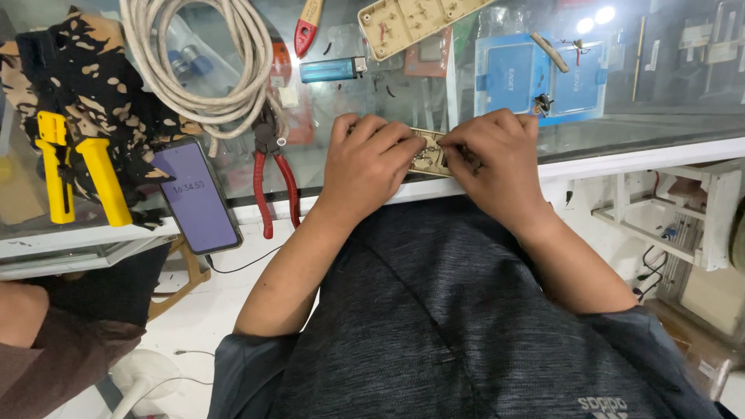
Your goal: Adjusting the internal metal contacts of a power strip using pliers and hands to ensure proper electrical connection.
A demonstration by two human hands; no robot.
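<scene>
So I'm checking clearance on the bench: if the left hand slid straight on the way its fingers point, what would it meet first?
Probably the right hand: the left hand points across the small beige board they both grip, fingertips nearly touching.

The counter top [636, 85] is glossy glass, throwing back lamp glare. The pliers [272, 182] have dull metal jaws and smooth red plastic grips. The crimping tool [74, 167] wears shiny yellow plastic. The coiled cable [206, 58] looks like matt, off-white rubbery sheath. The phone [198, 198] has a sleek glass face. The cloth [85, 85] is soft, mottled fabric.
</scene>
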